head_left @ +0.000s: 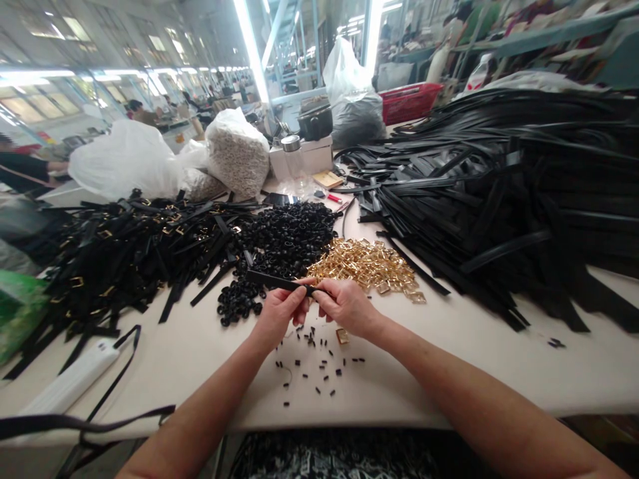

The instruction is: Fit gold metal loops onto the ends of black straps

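Note:
Both hands meet over the table, closed on one short black strap (269, 279). My left hand (285, 307) pinches it near its right end, and the rest sticks out to the left. On that right end the fingers of my right hand (348, 306) are closed; what lies under the fingertips is hidden. Just behind the hands are a heap of black loops (299, 233) and a pile of gold buckles (369, 263). One gold buckle (342, 336) lies alone below my right hand, among several small black bits (324, 364) scattered on the table.
Black straps with gold buckles (124, 246) are heaped at left, long black straps (479, 186) at right. Filled plastic bags (237, 150), a glass jar (293, 156) and a red basket (409, 101) stand behind. A white power strip (74, 376) lies front left. People sit farther back.

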### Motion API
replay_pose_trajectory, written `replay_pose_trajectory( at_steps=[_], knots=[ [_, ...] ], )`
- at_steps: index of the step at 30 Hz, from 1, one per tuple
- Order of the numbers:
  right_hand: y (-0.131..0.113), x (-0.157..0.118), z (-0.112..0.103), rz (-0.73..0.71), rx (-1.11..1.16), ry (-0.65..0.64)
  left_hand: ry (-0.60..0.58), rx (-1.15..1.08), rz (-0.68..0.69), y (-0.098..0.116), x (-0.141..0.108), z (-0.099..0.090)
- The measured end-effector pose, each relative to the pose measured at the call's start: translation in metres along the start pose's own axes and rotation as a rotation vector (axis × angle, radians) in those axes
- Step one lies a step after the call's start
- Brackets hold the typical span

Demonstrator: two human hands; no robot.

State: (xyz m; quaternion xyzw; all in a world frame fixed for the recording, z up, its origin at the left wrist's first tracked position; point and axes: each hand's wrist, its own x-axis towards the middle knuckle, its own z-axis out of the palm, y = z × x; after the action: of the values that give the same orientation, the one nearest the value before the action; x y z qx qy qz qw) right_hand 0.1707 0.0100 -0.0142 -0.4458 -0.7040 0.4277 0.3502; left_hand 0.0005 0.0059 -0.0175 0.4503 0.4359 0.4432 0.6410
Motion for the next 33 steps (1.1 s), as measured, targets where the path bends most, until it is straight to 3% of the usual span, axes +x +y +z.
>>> replay_pose_trajectory(
  at_steps=[6, 10, 18, 21, 26, 33],
  knots=[
    [-0.003, -0.001, 0.001, -0.071, -0.326, 0.151, 0.016, 0.058, 0.064, -0.008, -0.003, 0.0],
    [-0.003, -0.002, 0.002, -0.121, -0.41, 0.173, -0.023, -0.031, -0.009, -0.008, -0.002, 0.002],
    [-0.008, -0.001, 0.001, -0.052, -0.144, 0.091, -0.14, -0.077, -0.125, -0.004, -0.001, 0.002],
    [-0.01, -0.001, 0.0, 0.04, 0.028, 0.0, -0.087, -0.042, -0.08, 0.0, 0.001, -0.001],
    [-0.008, -0.001, -0.002, 0.086, 0.109, -0.089, 0.056, -0.048, -0.001, 0.007, 0.002, -0.006],
    [-0.007, 0.0, -0.001, 0.116, 0.167, -0.077, 0.005, -0.264, -0.131, 0.006, 0.003, -0.007]
  ],
)
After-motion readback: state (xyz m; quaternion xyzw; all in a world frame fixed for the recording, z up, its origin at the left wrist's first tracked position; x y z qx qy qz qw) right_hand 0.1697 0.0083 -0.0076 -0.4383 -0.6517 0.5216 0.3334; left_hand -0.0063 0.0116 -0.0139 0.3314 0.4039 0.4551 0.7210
